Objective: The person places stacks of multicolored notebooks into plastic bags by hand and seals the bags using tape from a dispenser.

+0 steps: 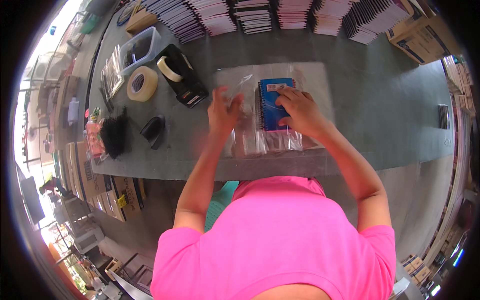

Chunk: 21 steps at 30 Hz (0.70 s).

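Note:
A blue spiral notebook (pixel 271 110) lies on clear plastic film (pixel 245 135), its black wire binding along the left side. Pink edges show beneath it, perhaps from another notebook. My right hand (pixel 304 114) rests on the cover from the right, thumb and fingers apart and pressing its surface rather than wrapped round it. Over the film's left edge hovers my left hand (pixel 224 111), slightly blurred, fingers spread and holding nothing. Under the film is a pale flat sheet or board (pixel 315 80).
Left of the film stand a black tape dispenser (pixel 182 77), a tape roll (pixel 142 83), a clear plastic box (pixel 141 47), a black brush-like bundle (pixel 114 135) and a small black curved object (pixel 153 131). Notebook stacks (pixel 252 17) line the far edge, beside a cardboard box (pixel 425 40).

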### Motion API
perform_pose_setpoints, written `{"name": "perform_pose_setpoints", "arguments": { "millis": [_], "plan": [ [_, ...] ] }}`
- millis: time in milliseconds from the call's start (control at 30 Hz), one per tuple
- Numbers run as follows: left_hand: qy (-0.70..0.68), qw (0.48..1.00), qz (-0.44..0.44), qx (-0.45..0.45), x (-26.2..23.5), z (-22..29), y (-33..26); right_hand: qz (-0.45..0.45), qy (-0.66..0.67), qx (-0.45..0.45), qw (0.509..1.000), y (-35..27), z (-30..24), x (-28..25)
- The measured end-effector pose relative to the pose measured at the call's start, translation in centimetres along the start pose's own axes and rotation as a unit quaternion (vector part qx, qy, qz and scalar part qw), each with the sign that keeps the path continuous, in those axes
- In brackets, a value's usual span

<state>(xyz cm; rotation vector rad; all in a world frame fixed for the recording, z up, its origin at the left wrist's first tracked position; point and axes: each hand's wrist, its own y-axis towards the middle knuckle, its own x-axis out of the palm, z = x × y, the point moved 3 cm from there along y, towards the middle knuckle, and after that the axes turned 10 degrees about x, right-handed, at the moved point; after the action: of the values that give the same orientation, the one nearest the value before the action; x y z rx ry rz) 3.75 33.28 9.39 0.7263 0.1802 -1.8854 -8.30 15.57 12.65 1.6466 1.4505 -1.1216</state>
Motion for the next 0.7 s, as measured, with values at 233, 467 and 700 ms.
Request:
{"name": "perform_pose_setpoints", "arguments": {
  "millis": [233,467,700],
  "plan": [
    [-0.345,0.899,-0.105,-0.250,0.5,-3.0,-2.3,-0.009,-0.032,-0.030,0.999,1.1,1.9,0.8],
    [-0.250,0.930,-0.160,-0.219,1.5,2.2,-0.6,-0.072,0.012,-0.034,0.997,1.7,2.1,-0.2],
    [0.076,0.966,-0.243,0.044,2.5,4.3,-0.3,0.008,0.032,-0.083,0.996,1.6,3.6,0.5]
  ]
}}
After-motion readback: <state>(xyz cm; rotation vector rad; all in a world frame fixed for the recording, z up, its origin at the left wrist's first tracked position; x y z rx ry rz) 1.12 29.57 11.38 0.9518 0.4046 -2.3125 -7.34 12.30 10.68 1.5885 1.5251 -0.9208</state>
